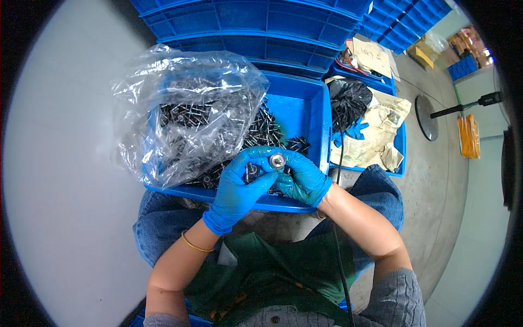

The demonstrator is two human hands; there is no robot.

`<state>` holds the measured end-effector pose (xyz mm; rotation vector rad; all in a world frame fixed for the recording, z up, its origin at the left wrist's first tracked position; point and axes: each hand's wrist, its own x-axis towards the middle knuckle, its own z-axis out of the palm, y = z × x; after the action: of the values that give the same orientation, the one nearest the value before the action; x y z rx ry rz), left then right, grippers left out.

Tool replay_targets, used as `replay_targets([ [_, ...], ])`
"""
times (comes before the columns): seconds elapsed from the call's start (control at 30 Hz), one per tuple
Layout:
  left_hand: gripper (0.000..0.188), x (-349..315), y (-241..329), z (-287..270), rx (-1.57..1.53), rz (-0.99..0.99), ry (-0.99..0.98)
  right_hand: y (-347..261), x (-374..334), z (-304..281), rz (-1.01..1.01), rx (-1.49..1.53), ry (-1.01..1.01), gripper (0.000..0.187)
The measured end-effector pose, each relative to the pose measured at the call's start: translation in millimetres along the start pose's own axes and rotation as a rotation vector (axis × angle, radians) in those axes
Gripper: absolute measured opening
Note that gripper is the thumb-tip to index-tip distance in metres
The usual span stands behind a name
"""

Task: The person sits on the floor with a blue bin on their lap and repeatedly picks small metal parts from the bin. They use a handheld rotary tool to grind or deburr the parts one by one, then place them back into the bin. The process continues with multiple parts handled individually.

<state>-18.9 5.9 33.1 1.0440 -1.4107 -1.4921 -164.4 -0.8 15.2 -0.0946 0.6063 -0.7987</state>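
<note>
Both my hands wear blue gloves and meet over the near side of a blue bin [301,98]. A small round metal part [277,161], with its ringed end facing up, sits between my fingertips. My right hand [306,177] is closed around it, its glove darkened as if wet or oily. My left hand [235,188] closes on the same part from the left, thumb and forefinger curved toward it. In the gap of that hand shows a dark round piece [251,173]; whether it is held or lies below, I cannot tell. Many dark parts with thin metal shafts [264,125] fill the bin.
Crumpled clear plastic [188,131] covers the bin's left part. Stacked blue crates [250,22] rise behind it. At right, another blue bin [400,155] holds brown paper [376,133] and a black plastic bag [350,101]. A black cable [339,234] hangs past my right forearm.
</note>
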Motion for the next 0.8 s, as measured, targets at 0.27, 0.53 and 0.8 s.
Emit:
replay_targets([
  [0.27,0.026,-2.5,-5.8,0.6,0.094,-0.062,0.043,3.6,1.1,-1.2,-0.102,-0.367,0.033,0.018],
  [0.53,0.025,10.2,1.0,-24.5,-0.634,-0.425,0.127,-29.0,24.9,-33.9,-0.083,-1.394,0.001,0.022],
  [0.8,0.022,6.4,-7.8,-30.4,-0.592,-0.306,0.107,38.5,63.2,-81.7,0.116,-2.499,-0.295,0.016],
])
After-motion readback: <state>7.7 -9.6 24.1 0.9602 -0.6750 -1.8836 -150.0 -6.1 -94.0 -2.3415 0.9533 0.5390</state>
